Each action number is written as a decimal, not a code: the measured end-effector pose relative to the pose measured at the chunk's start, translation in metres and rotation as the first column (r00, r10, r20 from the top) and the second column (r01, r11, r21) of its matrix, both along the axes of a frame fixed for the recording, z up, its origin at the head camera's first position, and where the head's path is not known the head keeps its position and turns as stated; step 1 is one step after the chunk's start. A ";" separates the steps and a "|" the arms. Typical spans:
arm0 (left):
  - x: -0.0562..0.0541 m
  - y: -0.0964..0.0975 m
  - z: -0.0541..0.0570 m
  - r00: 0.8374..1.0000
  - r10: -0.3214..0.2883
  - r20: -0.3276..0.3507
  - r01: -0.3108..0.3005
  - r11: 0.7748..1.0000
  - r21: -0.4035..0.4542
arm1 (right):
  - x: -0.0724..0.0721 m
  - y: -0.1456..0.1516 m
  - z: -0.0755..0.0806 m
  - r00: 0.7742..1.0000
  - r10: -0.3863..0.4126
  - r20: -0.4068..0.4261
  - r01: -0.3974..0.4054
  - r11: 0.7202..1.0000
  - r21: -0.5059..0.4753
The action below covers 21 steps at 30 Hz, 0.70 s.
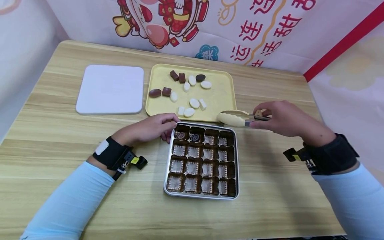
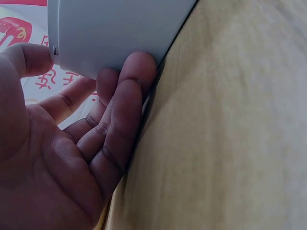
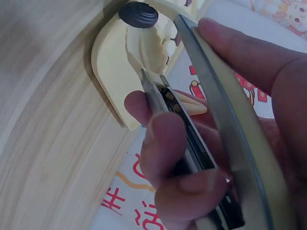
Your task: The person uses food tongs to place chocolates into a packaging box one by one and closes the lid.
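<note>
Two things I'm gripping, the tin [image 1: 201, 196] with left fingers [image 2: 127, 103], the tongs [image 1: 231, 119] by its far-right corner with right fingers [image 3: 165, 134], loose squeezing risking the dark chocolate [image 3: 139, 14] slipping.

Cream-tipped tongs [image 1: 236, 120] near far-right corner of square tin [image 1: 201, 196]; two swirled chocolates [image 1: 195, 137] in far row.

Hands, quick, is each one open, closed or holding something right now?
Left hand: closed, holding the box at its far left corner.
Right hand: closed, holding the tongs.
</note>
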State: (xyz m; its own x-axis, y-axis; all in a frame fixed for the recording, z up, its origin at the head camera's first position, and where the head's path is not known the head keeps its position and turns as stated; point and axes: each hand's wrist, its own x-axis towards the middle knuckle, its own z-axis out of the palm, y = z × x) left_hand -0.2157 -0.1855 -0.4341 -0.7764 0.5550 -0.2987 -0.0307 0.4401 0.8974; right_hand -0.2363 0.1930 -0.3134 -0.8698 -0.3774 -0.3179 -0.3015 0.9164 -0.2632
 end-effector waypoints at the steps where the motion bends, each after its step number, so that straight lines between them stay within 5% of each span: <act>1: 0.000 0.000 0.000 1.000 -0.001 -0.001 0.001 1.000 -0.001 | 0.000 0.001 0.000 1.000 -0.011 -0.009 0.011 1.000 -0.006; 5: 0.000 0.000 0.001 1.000 0.003 -0.002 -0.003 1.000 -0.004 | -0.001 -0.001 -0.005 0.995 -0.047 -0.084 0.045 0.999 -0.025; 8: 0.000 0.000 0.000 1.000 0.004 -0.001 -0.004 1.000 -0.006 | -0.001 -0.008 -0.016 0.974 -0.017 -0.224 0.016 1.000 -0.010; 12: 0.000 0.000 -0.001 1.000 0.003 -0.005 -0.003 1.000 -0.008 | 0.001 -0.017 -0.033 0.887 0.083 -0.455 -0.064 0.996 0.058; 15: -0.001 0.001 -0.001 1.000 0.003 -0.001 -0.003 1.000 -0.002 | 0.003 -0.020 -0.041 0.824 0.138 -0.550 -0.091 0.990 0.112; 21: 0.000 0.000 -0.001 1.000 0.005 0.015 -0.006 1.000 0.010 | 0.008 -0.022 -0.045 0.840 0.143 -0.523 -0.076 0.986 0.148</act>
